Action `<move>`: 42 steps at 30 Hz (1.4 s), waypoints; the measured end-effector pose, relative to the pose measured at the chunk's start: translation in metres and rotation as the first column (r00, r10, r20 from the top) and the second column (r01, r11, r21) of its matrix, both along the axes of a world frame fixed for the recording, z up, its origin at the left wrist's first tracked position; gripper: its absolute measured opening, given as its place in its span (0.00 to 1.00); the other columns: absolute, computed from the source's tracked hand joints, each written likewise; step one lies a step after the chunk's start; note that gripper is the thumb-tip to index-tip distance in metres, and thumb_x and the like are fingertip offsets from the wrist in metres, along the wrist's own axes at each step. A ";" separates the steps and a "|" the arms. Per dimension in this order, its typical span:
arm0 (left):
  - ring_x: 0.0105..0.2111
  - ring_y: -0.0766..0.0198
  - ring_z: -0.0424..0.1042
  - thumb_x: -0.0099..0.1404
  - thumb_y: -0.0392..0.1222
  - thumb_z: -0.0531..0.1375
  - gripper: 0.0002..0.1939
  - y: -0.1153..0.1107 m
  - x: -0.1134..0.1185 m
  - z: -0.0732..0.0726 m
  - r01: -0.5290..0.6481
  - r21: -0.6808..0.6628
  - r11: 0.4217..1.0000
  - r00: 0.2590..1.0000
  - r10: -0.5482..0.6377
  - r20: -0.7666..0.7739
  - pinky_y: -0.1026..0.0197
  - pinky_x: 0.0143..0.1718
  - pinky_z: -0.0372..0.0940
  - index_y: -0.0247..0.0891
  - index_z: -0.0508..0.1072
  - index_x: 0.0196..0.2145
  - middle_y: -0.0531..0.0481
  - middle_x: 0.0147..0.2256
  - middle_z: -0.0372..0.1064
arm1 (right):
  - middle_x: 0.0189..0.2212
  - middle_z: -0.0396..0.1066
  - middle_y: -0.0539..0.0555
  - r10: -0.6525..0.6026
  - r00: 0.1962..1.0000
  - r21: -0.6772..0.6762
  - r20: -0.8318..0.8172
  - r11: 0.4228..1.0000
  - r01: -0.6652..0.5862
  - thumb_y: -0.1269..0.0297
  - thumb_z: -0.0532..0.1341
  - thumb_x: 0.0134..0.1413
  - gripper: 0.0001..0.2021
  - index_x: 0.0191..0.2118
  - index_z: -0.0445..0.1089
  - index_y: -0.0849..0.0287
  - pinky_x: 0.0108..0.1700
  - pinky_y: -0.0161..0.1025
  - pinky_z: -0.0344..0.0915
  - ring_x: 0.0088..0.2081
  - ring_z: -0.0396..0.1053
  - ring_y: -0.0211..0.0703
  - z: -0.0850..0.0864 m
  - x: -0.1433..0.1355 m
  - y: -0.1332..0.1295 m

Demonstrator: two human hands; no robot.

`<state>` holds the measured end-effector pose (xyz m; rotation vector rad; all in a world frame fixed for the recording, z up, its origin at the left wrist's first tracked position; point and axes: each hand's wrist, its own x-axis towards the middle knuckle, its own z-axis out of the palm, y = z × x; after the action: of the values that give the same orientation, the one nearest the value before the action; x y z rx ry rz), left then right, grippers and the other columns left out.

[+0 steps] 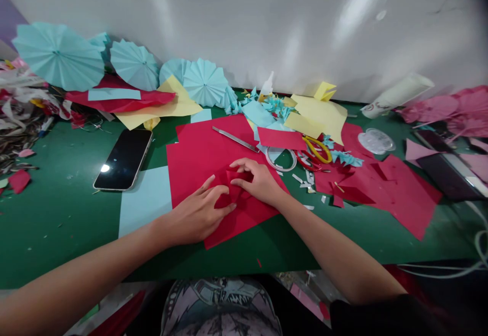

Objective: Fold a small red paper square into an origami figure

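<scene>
A small folded piece of red paper [233, 189] lies between my hands, over large red sheets [198, 165] near the table's front edge. My left hand [202, 213] holds its left side, with thumb and forefinger curved around it. On the opposite side, my right hand [260, 181] pinches the paper between thumb and fingers. Its exact outline blends into the red sheets below. Just beyond my hands, a silver craft knife [235, 139] rests on the red paper. A white tape roll [281, 167] sits right of my right hand, beside yellow- and red-handled scissors [318, 150].
On the left are a phone [124, 160] and a light blue sheet [147, 196]. Pleated blue paper rosettes [206, 83] stand along the wall. Red paper pieces [396, 188] and a clear round lid [375, 141] lie right on the green table [61, 234].
</scene>
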<state>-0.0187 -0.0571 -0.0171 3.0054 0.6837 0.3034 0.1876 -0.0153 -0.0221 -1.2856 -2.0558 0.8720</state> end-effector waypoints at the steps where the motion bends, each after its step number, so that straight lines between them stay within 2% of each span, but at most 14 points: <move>1: 0.53 0.54 0.59 0.66 0.34 0.48 0.19 -0.001 0.000 -0.001 -0.007 0.004 1.000 1.000 0.007 -0.011 0.39 0.55 0.54 0.38 0.65 0.53 0.41 0.44 0.61 | 0.35 0.70 0.53 -0.016 1.000 0.004 0.010 1.000 0.016 0.64 0.64 0.47 0.13 0.41 0.66 0.57 0.40 0.40 0.64 0.38 0.67 0.42 0.000 -0.001 0.000; 7: 0.49 0.54 0.62 0.66 0.35 0.48 0.19 -0.004 0.001 -0.003 -0.043 0.001 0.999 0.997 0.043 -0.062 0.38 0.55 0.51 0.39 0.63 0.54 0.41 0.44 0.61 | 0.29 0.71 0.51 -0.054 0.996 0.037 0.068 0.998 0.051 0.65 0.65 0.45 0.07 0.29 0.66 0.59 0.35 0.37 0.62 0.31 0.67 0.39 0.002 -0.005 0.002; 12: 0.48 0.55 0.63 0.65 0.35 0.48 0.19 -0.005 0.002 -0.004 -0.059 -0.002 0.998 0.998 0.059 -0.036 0.37 0.56 0.49 0.40 0.64 0.53 0.43 0.44 0.60 | 0.28 0.71 0.52 -0.067 0.993 0.088 0.093 0.994 0.059 0.66 0.65 0.46 0.06 0.27 0.66 0.59 0.35 0.38 0.61 0.30 0.67 0.39 0.001 -0.007 0.002; 18: 0.58 0.48 0.52 0.64 0.32 0.49 0.18 -0.005 0.003 -0.007 -0.029 0.000 1.000 0.999 0.029 0.039 0.39 0.56 0.51 0.36 0.66 0.50 0.37 0.51 0.58 | 0.29 0.71 0.52 -0.028 0.992 0.167 0.126 0.986 0.007 0.66 0.64 0.48 0.06 0.28 0.65 0.59 0.39 0.39 0.60 0.33 0.67 0.41 0.001 -0.009 0.001; 24: 0.59 0.45 0.49 0.62 0.29 0.50 0.19 -0.004 0.003 -0.010 0.008 -0.057 0.998 0.997 -0.004 0.078 0.42 0.54 0.58 0.32 0.65 0.51 0.35 0.53 0.57 | 0.29 0.69 0.53 -0.026 0.994 0.213 0.103 0.977 0.003 0.64 0.62 0.50 0.06 0.29 0.65 0.60 0.37 0.38 0.61 0.33 0.66 0.40 -0.002 -0.004 0.001; 28: 0.57 0.46 0.53 0.61 0.29 0.50 0.19 -0.006 0.004 -0.009 -0.038 -0.030 0.999 0.992 0.041 0.123 0.41 0.53 0.58 0.33 0.64 0.50 0.36 0.50 0.59 | 0.29 0.67 0.53 -0.016 0.998 0.170 0.066 0.985 0.004 0.67 0.61 0.50 0.05 0.29 0.64 0.59 0.34 0.37 0.62 0.31 0.65 0.39 -0.003 0.003 0.002; 32: 0.54 0.51 0.60 0.62 0.31 0.49 0.15 -0.007 0.004 -0.010 -0.052 0.031 0.998 0.988 0.047 0.147 0.43 0.56 0.55 0.30 0.65 0.46 0.36 0.48 0.63 | 0.31 0.69 0.53 0.040 0.999 0.108 0.007 0.993 -0.041 0.68 0.60 0.51 0.03 0.29 0.64 0.59 0.38 0.39 0.64 0.34 0.67 0.40 0.000 0.009 0.003; 37: 0.47 0.56 0.67 0.66 0.34 0.47 0.14 -0.006 0.006 -0.013 -0.047 0.098 0.994 0.984 0.029 0.174 0.50 0.55 0.59 0.27 0.66 0.46 0.39 0.45 0.69 | 0.34 0.71 0.55 0.130 0.992 0.071 -0.008 0.989 -0.129 0.62 0.61 0.50 0.06 0.31 0.65 0.58 0.42 0.42 0.65 0.37 0.68 0.42 0.005 0.015 0.002; 40: 0.48 0.54 0.66 0.66 0.36 0.47 0.15 -0.003 0.009 -0.016 -0.079 0.071 0.994 0.988 0.069 0.138 0.50 0.55 0.58 0.26 0.66 0.47 0.38 0.46 0.68 | 0.35 0.71 0.56 0.128 0.992 0.080 0.012 0.988 -0.129 0.59 0.62 0.49 0.09 0.32 0.65 0.59 0.40 0.41 0.65 0.37 0.69 0.43 0.007 0.015 0.000; 42: 0.54 0.51 0.61 0.66 0.38 0.49 0.15 -0.001 0.012 -0.016 -0.109 0.027 0.994 0.989 0.106 0.104 0.49 0.56 0.56 0.28 0.66 0.46 0.36 0.50 0.65 | 0.35 0.71 0.56 0.130 0.991 0.093 0.019 0.987 -0.131 0.58 0.61 0.50 0.10 0.33 0.65 0.59 0.39 0.41 0.65 0.37 0.69 0.43 0.007 0.015 -0.001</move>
<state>-0.0071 -0.0585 -0.0334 2.9641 0.8408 0.4745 0.2022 -0.0163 -0.0149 -1.1192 -2.1840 0.8154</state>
